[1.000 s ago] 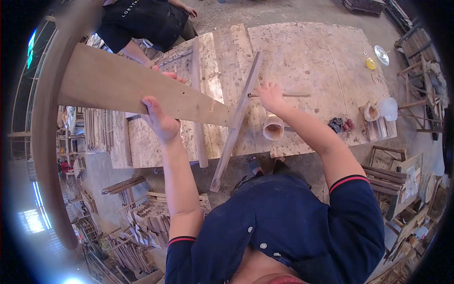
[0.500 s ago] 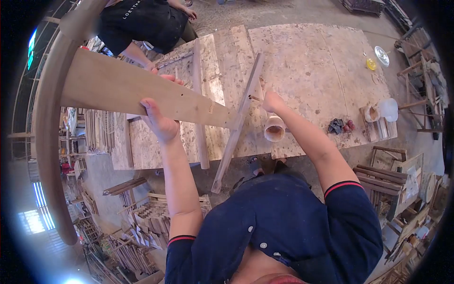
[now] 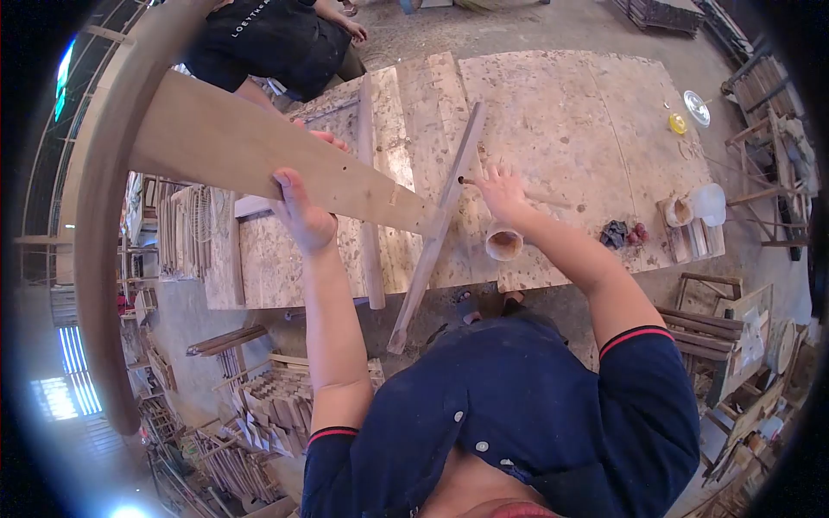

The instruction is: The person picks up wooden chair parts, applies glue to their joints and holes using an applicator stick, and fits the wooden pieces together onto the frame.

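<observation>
My left hand [image 3: 306, 216] grips the lower edge of a long tapered wooden board [image 3: 259, 142], its thumb on the near face. The board's narrow end meets a slanted wooden rail [image 3: 436, 229]. Beside the rail, my right hand [image 3: 503, 194] has its fingers spread apart over a thin stick [image 3: 548, 199]. One end of that stick reaches a dark hole in the rail; the other sticks out right of my hand, and its middle is hidden. Just below my right wrist stands a cup [image 3: 503, 243] with brown residue inside. A curved wooden piece [image 3: 104, 233] rises at the board's wide end.
Another person [image 3: 272, 43] in a dark shirt stands across the worktable [image 3: 570, 104], fingers behind the board. At right lie a dark crumpled bag [image 3: 614, 233], small red items [image 3: 638, 233], a second cup [image 3: 679, 210], a yellow object [image 3: 678, 123] and a clear lid [image 3: 696, 109].
My right hand has gone from a closed grip on the stick to spread fingers. The board and my left hand have shifted slightly right in view.
</observation>
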A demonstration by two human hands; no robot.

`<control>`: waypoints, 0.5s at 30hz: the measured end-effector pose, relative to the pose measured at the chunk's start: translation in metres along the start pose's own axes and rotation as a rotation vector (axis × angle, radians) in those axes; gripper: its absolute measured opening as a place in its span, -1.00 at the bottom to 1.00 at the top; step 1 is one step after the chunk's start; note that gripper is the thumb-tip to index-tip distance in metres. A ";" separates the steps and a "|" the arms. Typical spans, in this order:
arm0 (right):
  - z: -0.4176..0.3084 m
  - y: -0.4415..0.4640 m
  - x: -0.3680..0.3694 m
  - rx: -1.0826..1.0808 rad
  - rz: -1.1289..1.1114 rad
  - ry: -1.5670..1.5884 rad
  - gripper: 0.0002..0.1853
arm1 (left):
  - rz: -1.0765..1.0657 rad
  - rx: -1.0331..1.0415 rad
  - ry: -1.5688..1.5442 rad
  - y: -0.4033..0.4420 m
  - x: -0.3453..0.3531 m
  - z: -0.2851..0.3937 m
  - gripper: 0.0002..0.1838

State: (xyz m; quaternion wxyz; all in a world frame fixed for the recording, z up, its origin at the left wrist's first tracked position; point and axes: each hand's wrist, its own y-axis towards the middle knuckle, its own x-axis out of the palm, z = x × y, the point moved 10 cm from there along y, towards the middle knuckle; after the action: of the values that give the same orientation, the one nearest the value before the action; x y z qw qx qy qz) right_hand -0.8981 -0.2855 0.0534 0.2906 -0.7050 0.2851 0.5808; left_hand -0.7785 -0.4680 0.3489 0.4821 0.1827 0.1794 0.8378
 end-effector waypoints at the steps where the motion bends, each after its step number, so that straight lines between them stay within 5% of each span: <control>1: 0.001 -0.004 0.007 0.100 -0.037 0.123 -0.72 | 0.006 0.003 0.009 0.001 -0.001 0.001 -0.14; 5: 0.026 0.007 0.039 0.257 -0.225 0.492 -0.79 | 0.022 0.003 -0.001 0.002 -0.004 0.003 -0.16; 8: 0.051 0.013 0.018 0.247 -0.059 0.497 -0.82 | 0.025 0.024 -0.036 0.004 -0.008 0.003 -0.21; 11: 0.076 -0.021 -0.018 0.478 -0.154 0.886 -0.81 | 0.026 0.034 -0.041 0.008 -0.016 0.002 -0.26; 15: 0.125 -0.091 -0.040 0.485 0.036 1.183 -0.76 | 0.060 0.090 -0.107 0.030 -0.027 0.007 -0.34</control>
State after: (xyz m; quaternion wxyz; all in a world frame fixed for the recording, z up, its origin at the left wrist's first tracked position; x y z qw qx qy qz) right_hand -0.9189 -0.1299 0.0806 0.2257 -0.8156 0.5325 0.0174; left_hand -0.7850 -0.5049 0.3653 0.4571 0.2542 0.1852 0.8320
